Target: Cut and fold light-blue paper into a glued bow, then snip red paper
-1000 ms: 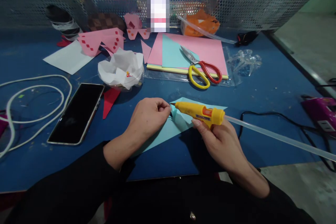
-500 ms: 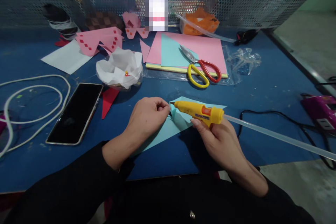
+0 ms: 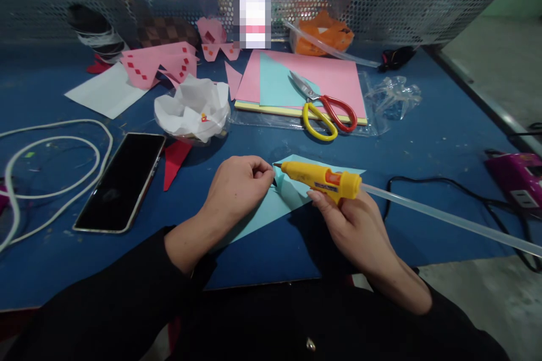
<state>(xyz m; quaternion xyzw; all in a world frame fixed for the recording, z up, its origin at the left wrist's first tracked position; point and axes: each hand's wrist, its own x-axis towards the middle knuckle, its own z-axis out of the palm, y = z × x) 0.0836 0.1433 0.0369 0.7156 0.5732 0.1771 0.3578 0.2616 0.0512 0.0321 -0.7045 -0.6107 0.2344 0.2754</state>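
My right hand (image 3: pixel 351 223) is wrapped round the grip of a yellow hot glue gun (image 3: pixel 317 176). A long translucent glue stick (image 3: pixel 440 215) runs out of the gun's back to the right. Under both hands lies a folded light blue paper (image 3: pixel 265 217), with part of it raised. The thumb and fingers of my left hand (image 3: pixel 239 186) are closed in a pinch on this paper at the raised part. The gun's dark nozzle points left and comes right up to those fingertips; whether it touches the paper or any glue shows is too small to tell.
Scissors (image 3: pixel 328 104) lie on stacked coloured paper (image 3: pixel 339 76). A bowl lined with white paper (image 3: pixel 192 107), a red paper piece (image 3: pixel 175 163), a phone (image 3: pixel 121 183) and a white cable (image 3: pixel 99 152) are on the left. A black cord (image 3: pixel 440 179) and purple power strip (image 3: pixel 516 180) are right.
Both hands, the glue gun and the blue paper keep the same places. Only a very slight shift of the whole view shows.
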